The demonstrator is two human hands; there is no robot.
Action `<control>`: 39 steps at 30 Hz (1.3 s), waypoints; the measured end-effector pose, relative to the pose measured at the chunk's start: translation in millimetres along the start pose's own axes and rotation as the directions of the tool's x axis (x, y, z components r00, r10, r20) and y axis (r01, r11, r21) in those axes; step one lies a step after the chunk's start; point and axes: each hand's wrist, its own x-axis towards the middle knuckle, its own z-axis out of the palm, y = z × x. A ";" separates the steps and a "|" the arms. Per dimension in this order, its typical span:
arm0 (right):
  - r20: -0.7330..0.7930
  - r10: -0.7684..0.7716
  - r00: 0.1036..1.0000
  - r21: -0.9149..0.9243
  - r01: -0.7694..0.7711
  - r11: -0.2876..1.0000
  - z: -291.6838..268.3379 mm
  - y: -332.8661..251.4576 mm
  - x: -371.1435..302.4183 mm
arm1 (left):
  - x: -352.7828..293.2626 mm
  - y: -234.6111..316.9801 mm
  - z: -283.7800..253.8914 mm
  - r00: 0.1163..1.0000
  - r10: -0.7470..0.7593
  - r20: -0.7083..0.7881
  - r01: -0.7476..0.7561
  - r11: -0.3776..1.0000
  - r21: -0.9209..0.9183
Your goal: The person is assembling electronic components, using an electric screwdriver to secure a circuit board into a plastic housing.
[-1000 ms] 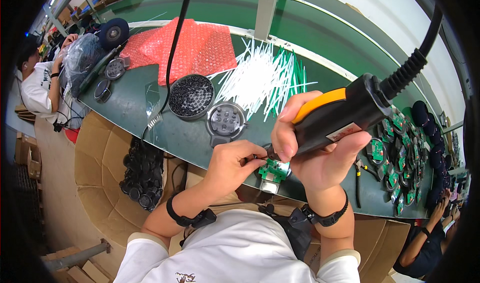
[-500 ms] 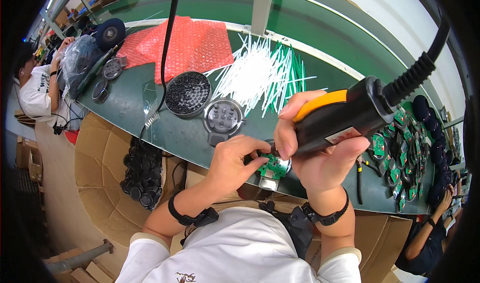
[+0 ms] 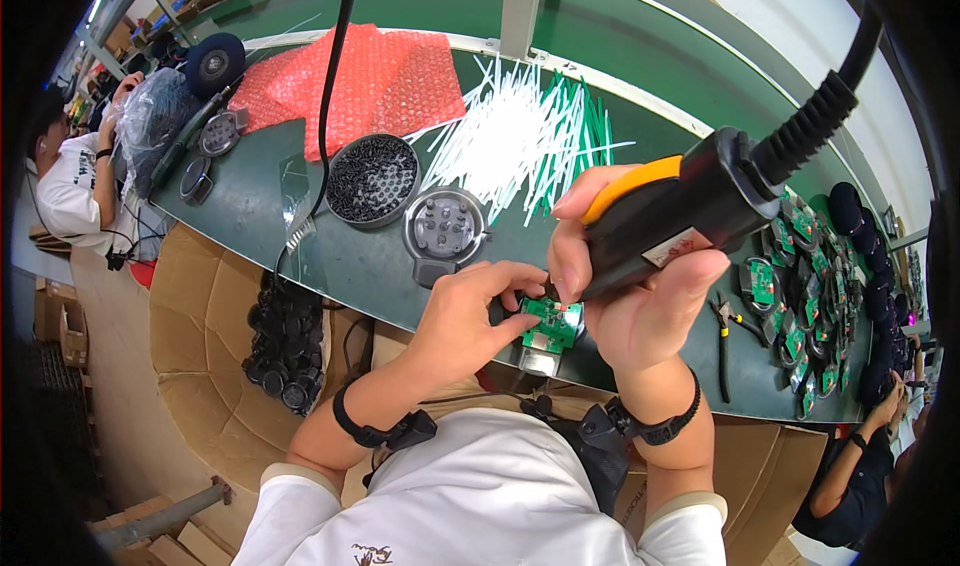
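Note:
My right hand (image 3: 645,301) grips a black electric screwdriver (image 3: 680,206) with an orange lever, its body slanting up to the right into a thick cable. The screwdriver's tip end points down at a green circuit board (image 3: 548,328), mostly hidden by my fingers. At the board's left side my left hand (image 3: 470,316) is closed, thumb at the board's edge and index finger beside the tip. A silvery part sticks out below the board, over the table's front edge. Beyond my left hand lies a round dark case (image 3: 443,229); a round tin of small black screws (image 3: 373,181) stands beside it.
White and green strips (image 3: 520,141) and red bubble wrap (image 3: 370,81) lie at the back. Many board units (image 3: 805,306) and pliers (image 3: 724,346) are at right. A cardboard box (image 3: 215,336) of black parts stands left. Co-workers sit on both sides; a black cable hangs ahead.
The screwdriver and my right hand have shifted slightly left and down. The view has tilted a little; my left hand stays by the board, of which slightly more shows.

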 end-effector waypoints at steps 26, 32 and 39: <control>-0.051 0.154 0.987 -0.085 -0.158 0.984 6.0 -4.4 -3.7 | 2.4 -12.5 6.5 0.989 0.147 0.000 -0.147 0.989 0.031; 0.026 0.212 0.977 -0.071 -0.209 0.975 8.3 -4.9 -2.9 | 1.7 -11.9 6.1 0.991 0.137 0.006 -0.137 0.988 0.064; 0.004 0.138 0.990 -0.023 -0.137 0.990 6.9 13.5 -12.7 | 0.6 -6.0 3.7 0.992 0.127 0.018 -0.128 0.988 0.087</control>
